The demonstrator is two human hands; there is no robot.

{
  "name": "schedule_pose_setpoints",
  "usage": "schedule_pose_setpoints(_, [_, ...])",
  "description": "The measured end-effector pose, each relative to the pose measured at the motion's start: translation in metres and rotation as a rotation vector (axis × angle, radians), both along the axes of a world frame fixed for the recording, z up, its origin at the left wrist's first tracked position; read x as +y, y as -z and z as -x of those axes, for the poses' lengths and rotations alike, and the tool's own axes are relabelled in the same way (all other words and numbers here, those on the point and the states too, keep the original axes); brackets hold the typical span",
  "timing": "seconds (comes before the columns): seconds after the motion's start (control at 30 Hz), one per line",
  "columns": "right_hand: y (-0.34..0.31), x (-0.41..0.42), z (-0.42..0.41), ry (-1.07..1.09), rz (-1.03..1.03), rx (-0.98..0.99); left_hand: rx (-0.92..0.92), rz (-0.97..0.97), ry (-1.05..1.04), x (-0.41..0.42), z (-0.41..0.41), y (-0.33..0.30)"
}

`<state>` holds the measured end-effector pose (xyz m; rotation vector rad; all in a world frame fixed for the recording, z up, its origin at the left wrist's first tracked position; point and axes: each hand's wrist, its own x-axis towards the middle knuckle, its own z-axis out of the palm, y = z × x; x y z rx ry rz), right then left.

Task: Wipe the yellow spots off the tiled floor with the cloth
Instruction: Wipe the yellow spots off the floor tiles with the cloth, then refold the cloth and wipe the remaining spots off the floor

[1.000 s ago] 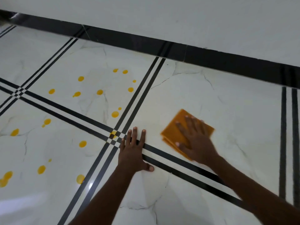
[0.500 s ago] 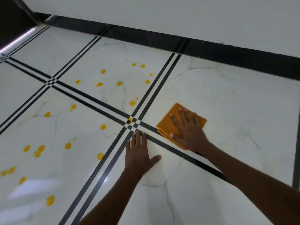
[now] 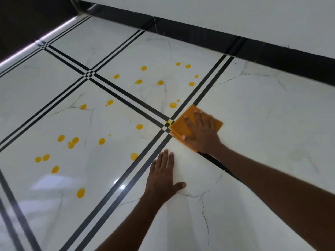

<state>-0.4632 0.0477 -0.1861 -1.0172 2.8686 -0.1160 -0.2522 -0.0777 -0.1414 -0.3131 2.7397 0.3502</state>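
Observation:
A folded orange cloth (image 3: 183, 126) lies flat on the white marble floor (image 3: 262, 109), its left corner touching the crossing of the black tile lines. My right hand (image 3: 201, 132) presses down on it, fingers spread. My left hand (image 3: 163, 176) rests flat on the floor below the crossing, palm down, holding nothing. Several yellow spots (image 3: 173, 105) dot the two tiles left of the cloth; one small spot (image 3: 170, 121) sits on the crossing right at the cloth's corner. More yellow spots (image 3: 80, 192) reach toward the lower left.
A black skirting band (image 3: 208, 36) runs along the white wall (image 3: 235, 15) at the top. A dark area (image 3: 27, 20) borders the floor at the upper left. Double black lines (image 3: 116, 192) divide the tiles.
My right hand has slid the cloth left up to the line crossing. My left hand has stayed flat below the crossing. The camera view has shifted right, showing more spotted floor at the left.

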Motion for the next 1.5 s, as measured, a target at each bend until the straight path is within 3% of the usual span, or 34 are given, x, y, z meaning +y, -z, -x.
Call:
schedule_pose_setpoints(0.07, [-0.009, 0.018, -0.032, -0.163, -0.025, -0.068, -0.034, -0.006, 0.018, -0.006, -0.011, 0.002])
schedule_pose_setpoints(0.13, [-0.009, 0.066, -0.038, -0.196, -0.018, -0.078, -0.044, -0.010, 0.034, -0.012, -0.020, 0.003])
schedule_pose_setpoints(0.27, [-0.014, 0.136, 0.014, 0.100, -0.066, -0.082, -0.053, 0.002, 0.043, -0.015, -0.024, 0.004])
schedule_pose_setpoints(0.37, [-0.018, 0.108, 0.072, 0.261, -0.025, -0.077, -0.078, 0.011, 0.023, -0.009, -0.019, 0.001])
schedule_pose_setpoints(0.43, [-0.007, 0.060, 0.082, 0.245, -0.026, -0.048, -0.112, 0.016, 0.044, -0.011, -0.017, 0.000])
schedule_pose_setpoints(0.53, [-0.006, -0.008, 0.029, 0.026, -0.067, -0.020, -0.234, 0.031, 0.113, -0.023, -0.009, -0.021])
schedule_pose_setpoints(0.67, [-0.028, -0.014, -0.041, -0.289, -0.136, -0.141, -0.429, -0.033, 0.082, -0.061, 0.019, -0.085])
schedule_pose_setpoints(0.8, [-0.050, -0.009, -0.070, -0.476, -0.317, -0.142, -0.442, 0.128, 0.125, -0.097, 0.021, -0.156])
schedule_pose_setpoints(0.87, [-0.076, -0.012, -0.068, -0.493, -0.376, -0.272, -0.447, 0.116, 0.084, -0.105, 0.012, -0.182])
schedule_pose_setpoints(1.0, [-0.141, -0.013, -0.055, -0.266, -0.133, -0.410, -0.427, 0.006, 0.035, -0.109, -0.001, -0.208])
schedule_pose_setpoints(1.1, [-0.188, -0.016, -0.050, -0.125, 0.026, -0.488, -0.296, -0.109, 0.008, -0.102, 0.001, -0.215])
schedule_pose_setpoints(1.33, [-0.284, -0.023, -0.063, 0.272, 0.475, -0.847, 0.080, -0.815, -0.351, -0.082, 0.014, -0.232])
schedule_pose_setpoints(1.43, [-0.308, -0.028, -0.079, 0.359, 0.632, -0.975, 0.171, -0.958, -0.424, -0.073, 0.016, -0.246])
schedule_pose_setpoints(1.5, [-0.315, -0.032, -0.087, 0.419, 0.705, -1.008, 0.234, -0.948, -0.468, -0.067, 0.017, -0.252])
